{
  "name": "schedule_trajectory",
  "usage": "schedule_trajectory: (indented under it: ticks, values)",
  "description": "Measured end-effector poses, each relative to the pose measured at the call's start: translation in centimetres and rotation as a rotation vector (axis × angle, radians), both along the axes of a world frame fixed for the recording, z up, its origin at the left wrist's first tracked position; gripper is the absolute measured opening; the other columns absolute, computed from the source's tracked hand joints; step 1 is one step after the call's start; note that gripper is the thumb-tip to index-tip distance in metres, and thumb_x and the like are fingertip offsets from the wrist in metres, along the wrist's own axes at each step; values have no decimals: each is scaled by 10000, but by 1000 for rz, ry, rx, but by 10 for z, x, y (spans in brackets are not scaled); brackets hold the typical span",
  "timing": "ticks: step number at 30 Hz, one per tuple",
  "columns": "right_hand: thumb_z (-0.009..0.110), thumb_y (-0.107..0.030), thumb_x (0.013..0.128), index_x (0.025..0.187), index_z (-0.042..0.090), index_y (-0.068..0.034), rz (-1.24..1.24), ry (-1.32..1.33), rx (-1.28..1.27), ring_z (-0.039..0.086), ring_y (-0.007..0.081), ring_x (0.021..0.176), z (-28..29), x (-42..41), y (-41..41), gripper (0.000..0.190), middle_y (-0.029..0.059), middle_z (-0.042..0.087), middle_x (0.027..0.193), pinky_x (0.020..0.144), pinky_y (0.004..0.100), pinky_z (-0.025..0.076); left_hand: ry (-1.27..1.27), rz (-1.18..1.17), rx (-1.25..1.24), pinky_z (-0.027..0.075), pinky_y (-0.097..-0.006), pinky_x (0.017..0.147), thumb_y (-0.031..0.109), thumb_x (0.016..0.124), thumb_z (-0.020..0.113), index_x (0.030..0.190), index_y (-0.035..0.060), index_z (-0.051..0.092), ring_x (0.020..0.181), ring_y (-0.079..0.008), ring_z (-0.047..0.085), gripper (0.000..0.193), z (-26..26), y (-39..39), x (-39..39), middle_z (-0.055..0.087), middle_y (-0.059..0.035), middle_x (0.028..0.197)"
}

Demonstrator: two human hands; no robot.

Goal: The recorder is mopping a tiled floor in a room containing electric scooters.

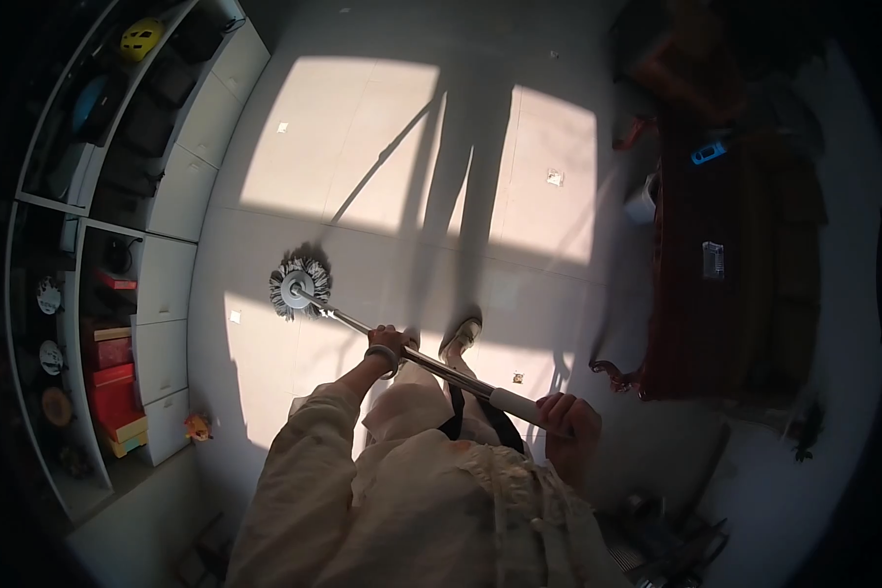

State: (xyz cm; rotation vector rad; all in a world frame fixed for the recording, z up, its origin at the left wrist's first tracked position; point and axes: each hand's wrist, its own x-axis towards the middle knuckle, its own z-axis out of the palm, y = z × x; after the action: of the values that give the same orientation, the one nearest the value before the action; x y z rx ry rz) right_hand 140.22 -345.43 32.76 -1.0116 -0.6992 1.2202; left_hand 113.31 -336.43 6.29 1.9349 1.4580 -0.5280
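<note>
Both of my hands are closed around one long mop (452,376) with a metal pole. My left hand (388,345), with a bangle on its wrist, grips the pole about midway. At the top end, my right hand (569,420) holds the light grip sleeve. The pole slants down and forward to the left, where the round mop head (298,288) with grey and white strands rests on the tiled floor (360,272). My feet stand on the floor below the pole, one light shoe (467,332) plainly in view.
Along the left stands a white shelf cabinet (169,191) holding a yellow helmet (141,39) and red boxes (117,400). A small orange object (198,427) lies near its base. On the right is a dark red wooden table (676,323) with curved legs, beside a white bin (641,202).
</note>
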Motion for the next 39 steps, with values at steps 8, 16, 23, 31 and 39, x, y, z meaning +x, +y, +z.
schedule_trajectory:
  ticks: [8, 16, 23, 31, 39]
  values:
    - [369, -217, 917, 603, 297, -122, -469, -239, 103, 267, 124, 487, 114, 59, -42, 336, 9, 285, 532, 461, 269, 273, -632, -63, 46, 375, -398, 859, 74, 721, 606, 819, 238, 667, 917, -278, 542, 201, 52, -28, 144, 571, -60, 889]
    - [339, -300, 915, 632, 330, -100, -399, -1010, 383, 330, 115, 478, 191, 10, -83, 346, 14, 320, 554, 465, 254, 330, -1126, -325, -122, 406, -418, 831, 61, 687, 592, 824, 142, 636, 852, -239, 603, 165, 104, -38, 269, 627, -48, 775]
    - [361, -275, 916, 654, 385, -109, -321, -984, 476, 380, 120, 500, 191, -2, -79, 311, 9, 359, 562, 486, 262, 361, -1046, -428, -72, 391, -410, 835, 59, 683, 570, 822, 138, 628, 803, -244, 614, 170, 102, -42, 257, 639, -42, 758]
    - [349, -243, 949, 609, 361, -110, -219, -502, 455, 325, 120, 421, 170, 29, -46, 366, 23, 353, 514, 441, 276, 330, -740, -300, 18, 450, -425, 746, 171, 738, 591, 867, 132, 628, 790, -273, 632, 140, 88, -45, 138, 651, -71, 755]
    - [428, -227, 925, 609, 412, -71, 42, 28, -77, 485, 219, 650, -13, -48, -49, 353, 64, 437, 603, 796, 398, 404, -188, 130, 114, 427, -419, 810, 238, 647, 760, 827, 226, 641, 943, -290, 543, 216, -34, -72, -73, 579, -62, 900]
